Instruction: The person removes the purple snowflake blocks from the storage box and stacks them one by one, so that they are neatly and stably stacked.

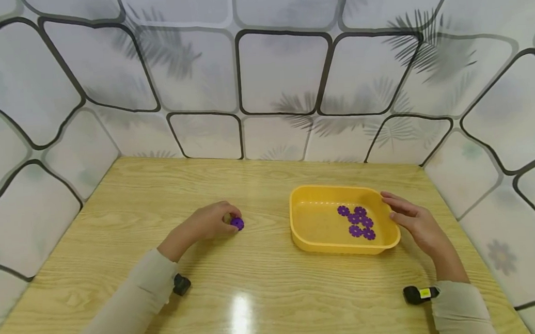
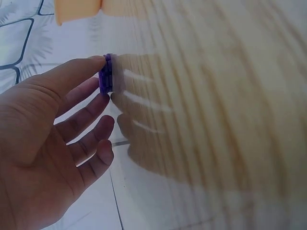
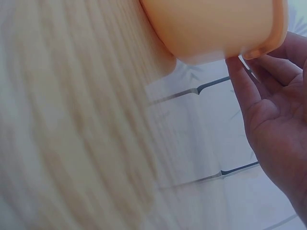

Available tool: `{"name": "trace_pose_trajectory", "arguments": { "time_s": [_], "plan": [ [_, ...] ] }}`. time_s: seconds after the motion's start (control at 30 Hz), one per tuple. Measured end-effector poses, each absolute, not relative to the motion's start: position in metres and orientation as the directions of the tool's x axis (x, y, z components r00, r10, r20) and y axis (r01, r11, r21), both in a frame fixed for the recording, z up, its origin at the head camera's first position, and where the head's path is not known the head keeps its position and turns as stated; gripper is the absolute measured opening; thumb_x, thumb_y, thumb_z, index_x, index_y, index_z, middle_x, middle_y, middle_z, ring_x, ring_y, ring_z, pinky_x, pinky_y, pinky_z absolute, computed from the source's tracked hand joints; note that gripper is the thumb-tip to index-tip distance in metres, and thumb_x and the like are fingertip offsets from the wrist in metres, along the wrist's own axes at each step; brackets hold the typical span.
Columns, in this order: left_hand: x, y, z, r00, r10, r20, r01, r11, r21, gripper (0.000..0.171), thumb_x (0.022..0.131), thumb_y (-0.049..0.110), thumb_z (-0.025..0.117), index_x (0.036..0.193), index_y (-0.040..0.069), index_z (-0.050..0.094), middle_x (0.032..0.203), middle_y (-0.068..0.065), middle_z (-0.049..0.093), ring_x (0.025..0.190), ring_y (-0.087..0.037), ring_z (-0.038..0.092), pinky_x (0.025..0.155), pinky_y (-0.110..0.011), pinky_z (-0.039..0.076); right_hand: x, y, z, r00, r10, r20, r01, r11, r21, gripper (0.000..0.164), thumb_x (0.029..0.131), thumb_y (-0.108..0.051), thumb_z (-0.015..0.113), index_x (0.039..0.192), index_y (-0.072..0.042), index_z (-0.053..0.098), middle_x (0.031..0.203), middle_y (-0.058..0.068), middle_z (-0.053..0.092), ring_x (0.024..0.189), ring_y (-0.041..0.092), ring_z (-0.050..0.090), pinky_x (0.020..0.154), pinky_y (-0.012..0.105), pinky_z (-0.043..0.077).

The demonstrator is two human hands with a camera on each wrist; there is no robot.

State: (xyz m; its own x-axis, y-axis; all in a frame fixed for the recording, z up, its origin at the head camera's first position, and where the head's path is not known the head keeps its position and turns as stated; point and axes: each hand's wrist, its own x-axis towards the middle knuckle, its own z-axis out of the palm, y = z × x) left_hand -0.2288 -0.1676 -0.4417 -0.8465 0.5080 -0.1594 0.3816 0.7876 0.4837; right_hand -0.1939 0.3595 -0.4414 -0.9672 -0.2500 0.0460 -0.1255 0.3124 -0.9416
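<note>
On the left part of the table, my left hand (image 1: 212,221) pinches a purple flower-shaped disc (image 1: 237,224) between thumb and fingertips. The left wrist view shows this purple piece (image 2: 106,74) edge-on against the wood, thick like more than one layer; the other fingers of the hand (image 2: 57,129) are loosely bent. My right hand (image 1: 416,224) touches the right end of a yellow tray (image 1: 329,246) with relaxed fingers. Seen from the right wrist, thumb and fingers of that hand (image 3: 278,105) lie against the tray's outer wall (image 3: 216,28). Several purple flower discs (image 1: 354,218) lie inside the tray, toward its right side.
The wooden table (image 1: 267,301) is bounded at the back and sides by patterned white panels (image 1: 284,72). Bare wood lies between the left hand and the tray. Small black devices (image 1: 181,285) are worn at both wrists.
</note>
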Motion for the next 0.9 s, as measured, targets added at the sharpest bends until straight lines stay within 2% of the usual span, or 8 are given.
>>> {"name": "trace_pose_trajectory", "arguments": {
  "time_s": [0.2, 0.33, 0.63, 0.73, 0.9],
  "plan": [
    [-0.233, -0.158, -0.425, -0.848, 0.513, -0.131, 0.384, 0.766, 0.515, 0.044, 0.094, 0.034, 0.072, 0.133, 0.014, 0.064, 0.125, -0.004, 0.064, 0.097, -0.017, 0.060, 0.086, -0.040, 0.050, -0.193, 0.361, -0.441, -0.970, -0.239, 0.039, -0.120, 0.333, -0.935, 0.053, 0.104, -0.018, 0.057, 0.149, 0.005, 0.042, 0.160, -0.008, 0.040, 0.125, -0.019, 0.043, 0.095, 0.006, 0.043],
    [-0.241, -0.136, -0.404, -0.821, 0.565, -0.079, 0.431, 0.705, 0.562, 0.043, 0.096, 0.031, 0.070, 0.134, 0.013, 0.063, 0.127, -0.007, 0.063, 0.094, -0.017, 0.059, 0.081, -0.038, 0.050, -0.192, 0.360, -0.441, -0.973, -0.230, 0.033, -0.111, 0.338, -0.935, 0.054, 0.103, -0.019, 0.058, 0.149, 0.005, 0.043, 0.160, -0.008, 0.040, 0.125, -0.019, 0.043, 0.095, 0.006, 0.043],
    [-0.247, -0.054, -0.377, -0.702, 0.712, -0.018, 0.563, 0.571, 0.598, 0.041, 0.097, 0.032, 0.069, 0.134, 0.015, 0.063, 0.130, -0.007, 0.062, 0.096, -0.016, 0.058, 0.086, -0.033, 0.050, -0.189, 0.359, -0.443, -0.970, -0.241, 0.033, -0.116, 0.337, -0.934, 0.054, 0.104, -0.020, 0.058, 0.149, 0.005, 0.042, 0.160, -0.009, 0.039, 0.125, -0.020, 0.043, 0.095, 0.007, 0.043],
    [-0.248, -0.026, -0.379, -0.659, 0.752, -0.016, 0.594, 0.532, 0.603, 0.041, 0.097, 0.032, 0.069, 0.133, 0.015, 0.064, 0.131, -0.008, 0.062, 0.099, -0.017, 0.060, 0.088, -0.031, 0.050, -0.189, 0.360, -0.443, -0.968, -0.249, 0.032, -0.117, 0.336, -0.934, 0.055, 0.104, -0.020, 0.057, 0.150, 0.005, 0.041, 0.160, -0.010, 0.039, 0.125, -0.019, 0.042, 0.095, 0.007, 0.043],
    [-0.252, 0.011, -0.391, -0.607, 0.794, -0.026, 0.613, 0.489, 0.620, 0.041, 0.097, 0.031, 0.069, 0.133, 0.013, 0.064, 0.132, -0.008, 0.062, 0.112, -0.023, 0.061, 0.091, -0.028, 0.049, -0.192, 0.361, -0.442, -0.969, -0.245, 0.033, -0.124, 0.367, -0.922, 0.054, 0.104, -0.022, 0.057, 0.151, 0.001, 0.043, 0.161, -0.006, 0.037, 0.128, -0.017, 0.041, 0.096, 0.006, 0.043]
  ]
}}
